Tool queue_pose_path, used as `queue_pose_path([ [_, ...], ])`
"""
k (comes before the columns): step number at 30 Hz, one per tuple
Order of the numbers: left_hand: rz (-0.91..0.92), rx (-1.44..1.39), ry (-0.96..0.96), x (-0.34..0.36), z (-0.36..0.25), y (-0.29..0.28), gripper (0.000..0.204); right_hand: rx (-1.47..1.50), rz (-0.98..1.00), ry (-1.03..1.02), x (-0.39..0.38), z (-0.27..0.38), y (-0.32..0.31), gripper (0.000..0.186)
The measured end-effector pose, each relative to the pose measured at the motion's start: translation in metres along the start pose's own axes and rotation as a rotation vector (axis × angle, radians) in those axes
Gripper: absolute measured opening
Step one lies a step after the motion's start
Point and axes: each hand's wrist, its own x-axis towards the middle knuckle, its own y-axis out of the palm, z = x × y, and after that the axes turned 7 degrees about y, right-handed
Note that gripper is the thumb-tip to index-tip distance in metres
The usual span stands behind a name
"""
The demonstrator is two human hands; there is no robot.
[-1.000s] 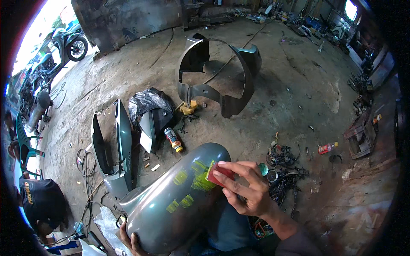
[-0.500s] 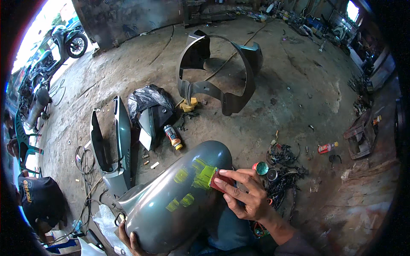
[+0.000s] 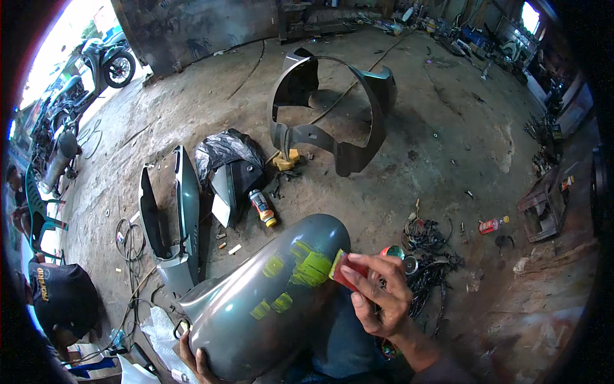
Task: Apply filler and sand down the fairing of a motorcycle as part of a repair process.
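Observation:
A glossy grey-green motorcycle fender [image 3: 249, 333] lies across my lap, its rounded end pointing away to the right. Several yellow-green putty patches [image 3: 311, 269] mark its upper side. Low on the left, my left hand [image 3: 196, 361] grips the fender's near edge, fingers partly hidden behind it. My right hand [image 3: 387, 297] pinches a flat red putty spreader [image 3: 349, 271] between thumb and fingers. Yellow-green putty coats the spreader's left edge, which is held just right of the largest patch, apart from it. An open can [image 3: 391, 251] stands behind that hand.
Tangled black wires [image 3: 427, 281] lie right of the can. Beyond the fender are a bottle [image 3: 262, 208], slim body panels [image 3: 185, 211], a black plastic bag [image 3: 227, 152] and a large curved panel [image 3: 361, 153]. A person in a dark shirt [image 3: 64, 294] is at left. Motorcycles [image 3: 105, 64] stand farther back.
My right hand has drawn the spreader off the fender to the right and tilted it. The largest putty patch looks broader. My left hand keeps its grip, and the view has shifted slightly.

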Motion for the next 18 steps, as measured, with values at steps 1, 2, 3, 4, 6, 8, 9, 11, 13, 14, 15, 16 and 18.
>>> queue_pose_path([
  [1, 0.004, 0.034, -0.011, -0.008, 0.006, 0.001, 0.133, -0.01, 0.049, -0.073, 0.014, 0.004, -0.001, 0.037],
  [2, 0.006, 0.053, -0.013, -0.01, 0.009, 0.002, 0.134, -0.036, 0.092, -0.145, 0.025, 0.007, -0.003, 0.036],
  [3, 0.004, 0.047, -0.009, -0.01, 0.01, 0.003, 0.134, -0.043, 0.088, -0.145, 0.033, 0.008, -0.003, 0.036],
  [4, 0.016, 0.052, -0.009, -0.01, 0.009, 0.002, 0.133, -0.005, 0.13, -0.171, 0.041, 0.008, 0.001, 0.036],
  [6, 0.026, 0.063, -0.012, -0.007, 0.005, -0.002, 0.132, 0.022, 0.173, -0.215, 0.051, 0.01, 0.008, 0.037],
  [8, 0.005, 0.01, 0.0, 0.002, -0.003, -0.003, 0.129, -0.001, 0.195, -0.232, 0.055, 0.01, 0.006, 0.037],
  [9, 0.005, 0.007, -0.003, 0.0, -0.002, -0.001, 0.129, -0.019, 0.216, -0.247, 0.055, 0.009, 0.005, 0.036],
  [11, -0.03, 0.006, -0.012, -0.005, 0.001, 0.002, 0.128, -0.013, 0.218, -0.242, 0.051, 0.006, 0.005, 0.038],
  [13, -0.026, 0.03, -0.023, -0.014, 0.011, 0.007, 0.128, -0.014, 0.218, -0.23, 0.046, 0.005, 0.004, 0.04],
  [14, -0.023, 0.049, -0.028, -0.016, 0.014, 0.009, 0.129, -0.028, 0.204, -0.211, 0.043, 0.005, 0.003, 0.04],
  [15, -0.02, 0.046, -0.027, -0.019, 0.015, 0.008, 0.129, -0.042, 0.19, -0.191, 0.04, 0.005, 0.001, 0.04],
  [16, -0.022, 0.026, -0.004, -0.006, 0.007, 0.004, 0.129, -0.045, 0.191, -0.189, 0.038, 0.004, 0.001, 0.04],
  [18, -0.022, 0.002, 0.019, 0.0, 0.005, 0.003, 0.129, -0.06, 0.189, -0.148, 0.032, 0.002, 0.002, 0.04],
])
